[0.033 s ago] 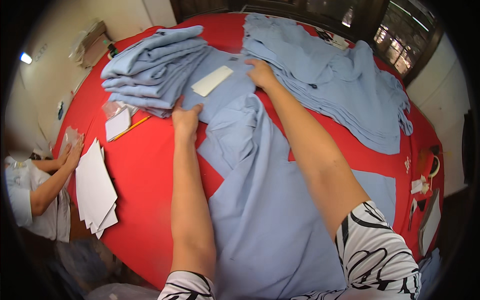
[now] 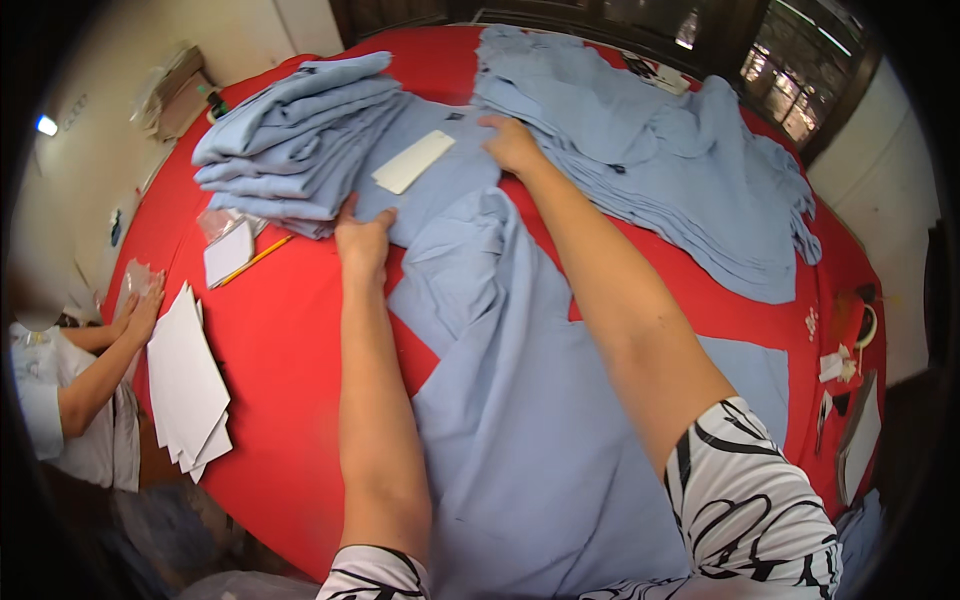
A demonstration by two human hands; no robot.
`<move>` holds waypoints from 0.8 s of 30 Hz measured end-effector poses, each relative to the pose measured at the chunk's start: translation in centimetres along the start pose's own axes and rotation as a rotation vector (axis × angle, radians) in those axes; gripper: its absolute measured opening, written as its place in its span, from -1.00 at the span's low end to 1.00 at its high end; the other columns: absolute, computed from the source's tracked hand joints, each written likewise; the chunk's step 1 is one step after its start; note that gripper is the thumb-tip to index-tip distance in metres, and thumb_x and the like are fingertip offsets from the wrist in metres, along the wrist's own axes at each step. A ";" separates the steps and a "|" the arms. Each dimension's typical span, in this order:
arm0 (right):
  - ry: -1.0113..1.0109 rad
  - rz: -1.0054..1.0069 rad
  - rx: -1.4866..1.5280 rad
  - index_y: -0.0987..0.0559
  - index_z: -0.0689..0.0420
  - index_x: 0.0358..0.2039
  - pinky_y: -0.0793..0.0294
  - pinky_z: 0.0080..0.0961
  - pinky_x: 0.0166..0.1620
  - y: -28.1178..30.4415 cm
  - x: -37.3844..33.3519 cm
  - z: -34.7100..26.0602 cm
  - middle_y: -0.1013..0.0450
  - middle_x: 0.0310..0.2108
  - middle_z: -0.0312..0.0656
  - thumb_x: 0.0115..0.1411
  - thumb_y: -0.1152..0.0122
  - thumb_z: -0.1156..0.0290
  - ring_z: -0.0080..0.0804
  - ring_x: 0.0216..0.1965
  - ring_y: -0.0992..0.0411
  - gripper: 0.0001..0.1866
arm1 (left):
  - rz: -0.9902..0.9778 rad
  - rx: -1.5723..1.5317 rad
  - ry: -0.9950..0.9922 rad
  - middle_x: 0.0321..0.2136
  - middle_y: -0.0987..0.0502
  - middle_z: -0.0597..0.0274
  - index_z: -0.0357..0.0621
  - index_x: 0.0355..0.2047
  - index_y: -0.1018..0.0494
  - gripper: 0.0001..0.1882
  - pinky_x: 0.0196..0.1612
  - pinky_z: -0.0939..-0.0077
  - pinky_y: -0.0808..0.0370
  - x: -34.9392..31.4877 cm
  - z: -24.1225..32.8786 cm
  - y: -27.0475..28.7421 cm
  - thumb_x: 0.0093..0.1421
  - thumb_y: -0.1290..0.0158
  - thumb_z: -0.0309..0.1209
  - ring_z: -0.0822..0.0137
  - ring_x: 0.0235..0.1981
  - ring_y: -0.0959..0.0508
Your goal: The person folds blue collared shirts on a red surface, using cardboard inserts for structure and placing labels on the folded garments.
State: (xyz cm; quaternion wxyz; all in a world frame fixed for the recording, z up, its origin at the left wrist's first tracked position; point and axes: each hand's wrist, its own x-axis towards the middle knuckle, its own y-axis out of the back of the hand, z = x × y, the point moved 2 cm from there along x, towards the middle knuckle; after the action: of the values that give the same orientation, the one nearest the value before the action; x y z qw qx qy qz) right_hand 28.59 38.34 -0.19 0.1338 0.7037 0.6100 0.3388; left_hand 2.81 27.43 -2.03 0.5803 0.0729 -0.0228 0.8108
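Two garment piles (image 2: 290, 145), one pencil (image 2: 254, 261)

A light blue garment (image 2: 500, 330) lies spread on the red-covered bench (image 2: 285, 390), running from the far part between the left hand (image 2: 362, 238) and right hand (image 2: 512, 146) to the lower edge of the view. Its far part is fairly smooth, with a small dark label (image 2: 455, 117) near the top edge. Nearer, a narrower section is bunched in loose, lengthwise folds; the closest expanse is broad and flatter. A long, off-white card (image 2: 414, 162) rests flat and slantwise on the smooth part, below the label.
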 end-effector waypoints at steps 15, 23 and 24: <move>-0.246 0.129 -0.841 -0.28 -0.19 0.32 0.34 0.43 0.31 23.7 -23.4 1.7 0.10 0.44 -0.11 0.13 -0.21 -0.14 0.07 0.45 0.27 -0.23 | 0.155 0.666 -0.606 -0.02 -0.38 -0.17 -0.14 0.12 -0.35 -0.47 0.21 0.13 -0.25 -7.1 6.6 -3.0 0.13 -0.18 -0.37 -0.08 0.06 -0.39; -0.375 0.051 -0.845 -0.27 -0.41 0.32 0.38 0.56 0.26 29.4 -22.9 11.1 0.20 0.47 -0.31 0.16 -0.03 -0.33 0.06 0.46 0.33 -0.27 | -0.432 1.098 -0.543 0.10 -0.35 -0.29 0.19 0.32 -0.20 -0.30 0.16 0.10 -0.36 -8.0 7.4 -22.0 0.15 -0.11 -0.37 -0.20 0.08 -0.39; -0.385 0.062 -0.849 -0.27 -0.44 0.31 0.37 0.56 0.25 30.5 -22.4 12.1 0.20 0.47 -0.34 0.18 -0.01 -0.32 0.06 0.46 0.32 -0.30 | -0.461 1.049 -0.603 0.08 -0.36 -0.30 0.21 0.33 -0.19 -0.30 0.13 0.08 -0.38 -7.4 6.9 -24.0 0.16 -0.11 -0.36 -0.25 0.06 -0.40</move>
State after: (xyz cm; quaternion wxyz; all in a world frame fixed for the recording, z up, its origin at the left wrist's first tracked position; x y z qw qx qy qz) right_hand 59.13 13.07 2.23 0.5104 0.6547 0.3600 0.4257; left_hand 28.39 27.48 2.53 0.5948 0.5744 0.2306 0.5129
